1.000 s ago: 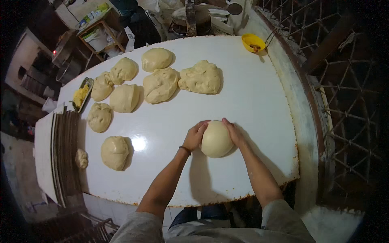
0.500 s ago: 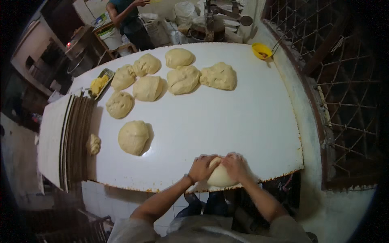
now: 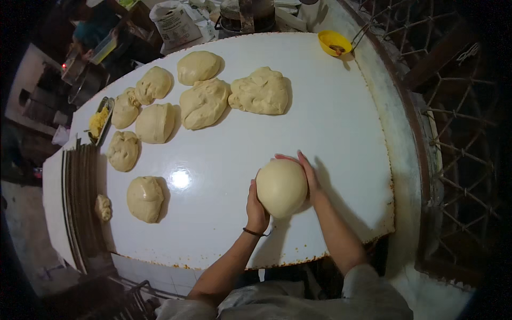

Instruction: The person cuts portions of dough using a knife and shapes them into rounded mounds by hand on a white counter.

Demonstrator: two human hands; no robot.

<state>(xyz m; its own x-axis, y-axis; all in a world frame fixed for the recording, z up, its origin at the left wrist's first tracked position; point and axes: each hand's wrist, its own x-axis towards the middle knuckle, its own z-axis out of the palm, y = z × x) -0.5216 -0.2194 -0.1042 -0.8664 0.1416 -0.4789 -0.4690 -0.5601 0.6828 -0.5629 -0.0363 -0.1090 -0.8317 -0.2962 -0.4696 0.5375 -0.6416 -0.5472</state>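
Observation:
A smooth, round ball of dough (image 3: 281, 189) is held between my two hands, seemingly raised over the white table (image 3: 224, 234), with shadows falling below it. My left hand (image 3: 256, 207) cups its left side, a dark band around the wrist. Around the far right side curve the fingers of my right hand (image 3: 309, 176). To the left, a single dough lump (image 3: 145, 199) rests on the table. Farther back lie several rougher lumps, among them a wide wrinkled dough piece (image 3: 260, 92) and a folded dough piece (image 3: 204, 104).
A stack of boards (image 3: 72, 202) stands at the left edge, a small dough scrap (image 3: 103, 207) beside it. At the far left is a tray of yellow, butter-like stuff (image 3: 98, 121). A yellow bowl (image 3: 335, 44) sits at the far right corner. Another person (image 3: 98, 32) holds a container beyond the table.
Both hands have lifted the dough ball from the table's near edge and carried it farther inward. My view has shifted. The person at the back has moved left and now holds a container.

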